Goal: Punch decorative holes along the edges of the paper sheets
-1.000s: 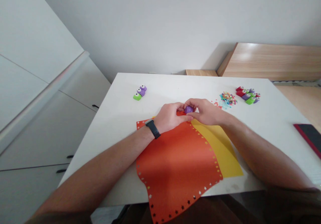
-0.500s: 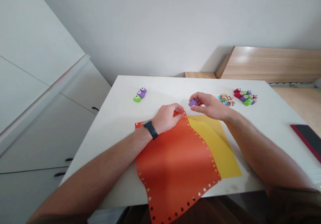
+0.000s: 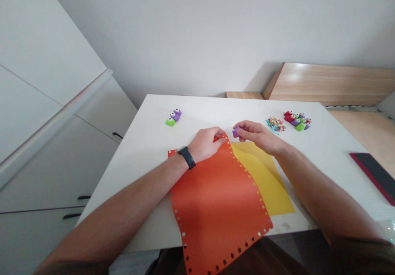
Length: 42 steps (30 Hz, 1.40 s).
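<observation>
My left hand (image 3: pixel 206 144), with a dark watch band on its wrist, pinches the far right corner of a sheet of orange paper (image 3: pixel 216 192). Star-shaped holes run along the sheet's edges, and its near end hangs over the table's front edge. Beneath it, a sheet of yellow paper (image 3: pixel 271 184) sticks out on the right. Between thumb and fingers, my right hand (image 3: pixel 256 135) holds a small purple craft punch (image 3: pixel 236 132), just right of the orange corner and apart from it.
Purple and green punches with eyes (image 3: pixel 173 117) sit at the back left of the white table (image 3: pixel 135 143). Colourful paper confetti (image 3: pixel 275 125) and several more punches (image 3: pixel 298 121) lie at the back right. A dark, red-edged flat object (image 3: pixel 375 174) rests at the right edge.
My right hand has turned the purple punch and shifted slightly down, closing its fingers more over it. My left hand keeps its pinch on the orange paper. The view has tilted slightly.
</observation>
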### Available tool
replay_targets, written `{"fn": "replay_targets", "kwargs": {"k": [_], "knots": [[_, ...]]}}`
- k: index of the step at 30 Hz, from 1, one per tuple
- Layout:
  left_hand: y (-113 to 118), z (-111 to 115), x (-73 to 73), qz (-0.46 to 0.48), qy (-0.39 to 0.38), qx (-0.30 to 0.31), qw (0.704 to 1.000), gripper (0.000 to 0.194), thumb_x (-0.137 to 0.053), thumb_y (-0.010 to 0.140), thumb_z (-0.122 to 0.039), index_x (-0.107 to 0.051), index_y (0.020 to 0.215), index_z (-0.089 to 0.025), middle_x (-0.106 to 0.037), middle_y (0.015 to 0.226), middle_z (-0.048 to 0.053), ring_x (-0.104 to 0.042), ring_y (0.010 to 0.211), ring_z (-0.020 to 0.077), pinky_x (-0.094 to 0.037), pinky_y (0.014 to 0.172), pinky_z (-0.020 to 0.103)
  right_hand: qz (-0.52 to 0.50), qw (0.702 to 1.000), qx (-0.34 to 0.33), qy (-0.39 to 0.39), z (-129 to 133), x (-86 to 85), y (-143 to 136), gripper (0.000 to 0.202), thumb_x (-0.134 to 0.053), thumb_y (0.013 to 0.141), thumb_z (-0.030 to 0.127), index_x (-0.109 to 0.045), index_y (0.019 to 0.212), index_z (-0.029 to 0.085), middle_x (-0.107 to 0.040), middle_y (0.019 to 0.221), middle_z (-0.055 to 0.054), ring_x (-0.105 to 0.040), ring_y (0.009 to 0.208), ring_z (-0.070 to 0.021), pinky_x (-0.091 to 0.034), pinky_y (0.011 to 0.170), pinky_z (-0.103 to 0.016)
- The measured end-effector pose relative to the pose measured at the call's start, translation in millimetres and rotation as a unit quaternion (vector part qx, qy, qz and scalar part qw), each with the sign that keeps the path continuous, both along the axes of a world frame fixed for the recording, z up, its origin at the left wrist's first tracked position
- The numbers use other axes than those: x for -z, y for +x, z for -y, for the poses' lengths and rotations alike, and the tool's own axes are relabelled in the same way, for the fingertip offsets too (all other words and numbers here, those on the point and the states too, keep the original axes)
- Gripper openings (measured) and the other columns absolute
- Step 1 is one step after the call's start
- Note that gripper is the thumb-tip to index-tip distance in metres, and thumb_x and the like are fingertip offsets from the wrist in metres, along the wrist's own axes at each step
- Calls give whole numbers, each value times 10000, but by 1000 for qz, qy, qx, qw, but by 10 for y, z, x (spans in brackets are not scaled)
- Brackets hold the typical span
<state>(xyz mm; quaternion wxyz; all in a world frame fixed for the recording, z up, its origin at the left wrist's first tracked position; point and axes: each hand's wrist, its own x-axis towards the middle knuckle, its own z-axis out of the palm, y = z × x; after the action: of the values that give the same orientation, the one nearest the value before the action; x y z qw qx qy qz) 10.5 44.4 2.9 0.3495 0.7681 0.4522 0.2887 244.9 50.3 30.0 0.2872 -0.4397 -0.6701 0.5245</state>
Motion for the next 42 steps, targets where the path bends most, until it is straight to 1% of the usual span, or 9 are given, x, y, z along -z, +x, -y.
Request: {"fn": "replay_targets", "kwargs": {"k": [14, 16, 18, 20, 22, 25, 28, 36, 42], "knots": [[-45, -24, -33, -10, 22, 5, 1000, 229, -569, 939, -364, -736, 988, -216, -778, 953, 26, -709, 855, 177, -528, 783, 284, -116, 989, 36, -86, 249, 117, 66, 395, -509, 964, 543, -671, 1006, 185, -690, 945, -88, -595, 766, -179, -497, 751, -342], [-57, -30, -49, -12, 24, 1, 1000, 240, -558, 945, -374, -734, 974, -214, -778, 959, 25, -707, 860, 176, -525, 772, 280, -88, 994, 41, -48, 258, 138, 80, 400, -504, 970, 552, -661, 1033, 189, -688, 956, -81, -596, 784, -178, -497, 764, -340], [-69, -36, -65, -15, 24, -5, 1000, 252, -549, 950, -385, -731, 964, -212, -779, 966, 24, -707, 863, 176, -524, 762, 276, -44, 994, 95, 43, 258, 155, 104, 398, -552, 949, 558, -627, 1124, 208, -686, 1018, -74, -603, 845, -184, -499, 806, -341], [-80, -40, -78, -19, 22, -12, 999, 260, -545, 951, -396, -729, 959, -211, -780, 966, 22, -707, 862, 176, -526, 755, 273, 12, 977, 160, 142, 249, 170, 140, 439, -594, 930, 553, -572, 1228, 232, -680, 1098, -75, -609, 925, -196, -494, 852, -348], [-89, -40, -84, -25, 21, -17, 999, 265, -548, 948, -405, -727, 958, -210, -781, 966, 22, -707, 859, 176, -527, 751, 271, 83, 966, 163, 184, 235, 185, 182, 435, -584, 939, 544, -565, 1249, 239, -685, 1103, -74, -614, 944, -206, -487, 852, -352], [-95, -35, -81, -33, 18, -17, 999, 270, -549, 945, -414, -726, 958, -210, -782, 974, 24, -708, 864, 178, -526, 752, 271, 164, 971, 87, 150, 214, 197, 230, 368, -544, 963, 533, -630, 1155, 231, -703, 1014, -56, -615, 899, -204, -481, 819, -350], [-97, -32, -67, -37, 16, -16, 999, 275, -544, 944, -416, -724, 964, -209, -781, 978, 26, -708, 877, 183, -525, 762, 273, 152, 980, 66, 112, 210, 182, 237, 367, -511, 976, 536, -657, 1084, 216, -697, 983, -47, -602, 894, -195, -475, 816, -341], [-108, -32, -69, -44, 2, -19, 999, 274, -547, 943, -420, -721, 964, -210, -778, 986, 24, -706, 877, 184, -517, 751, 272, 72, 990, 101, 73, 210, 192, 226, 398, -477, 991, 556, -649, 1086, 210, -700, 1021, -56, -629, 907, -181, -464, 742, -316], [-126, -14, -62, -64, -10, -11, 998, 291, -538, 947, -438, -721, 958, -212, -776, 964, 29, -704, 865, 192, -513, 740, 279, 10, 988, 139, 71, 206, 201, 181, 432, -447, 998, 583, -645, 1060, 204, -715, 1060, -79, -665, 964, -194, -495, 795, -338]]}}
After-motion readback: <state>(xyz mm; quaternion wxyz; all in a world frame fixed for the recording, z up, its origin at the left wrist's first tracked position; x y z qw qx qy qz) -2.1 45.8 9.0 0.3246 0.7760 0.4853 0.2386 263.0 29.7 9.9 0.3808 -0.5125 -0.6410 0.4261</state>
